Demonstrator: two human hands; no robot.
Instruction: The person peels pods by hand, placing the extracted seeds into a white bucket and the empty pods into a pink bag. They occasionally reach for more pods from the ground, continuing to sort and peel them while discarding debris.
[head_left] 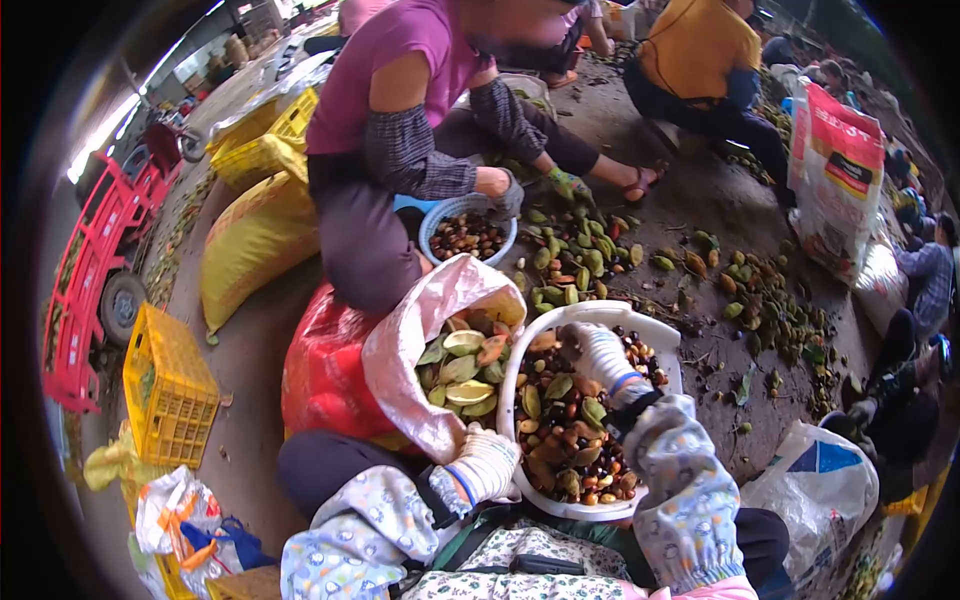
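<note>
A white plastic tub (508, 385) stands in front of me, filled with dark brown nuts (625, 462) and split green-brown husks (592, 410). My right hand (598, 355), in a striped white glove, reaches over the tub's far part with fingers curled down at the contents; what they hold is hidden. Left of the tub, an open sack (400, 365), pale inside and red outside, contains green husks (465, 370). My left hand (482, 466), gloved too, is closed on the sack's near rim, beside the tub's wall.
A person (400, 130) sits opposite, gloved hands at a blue basket (428, 232) of nuts and a husk pile (580, 250). More fruit (780, 310) lies to the right. Yellow crates (170, 385), a full yellow sack (255, 245) and a red cart (95, 290) are leftward.
</note>
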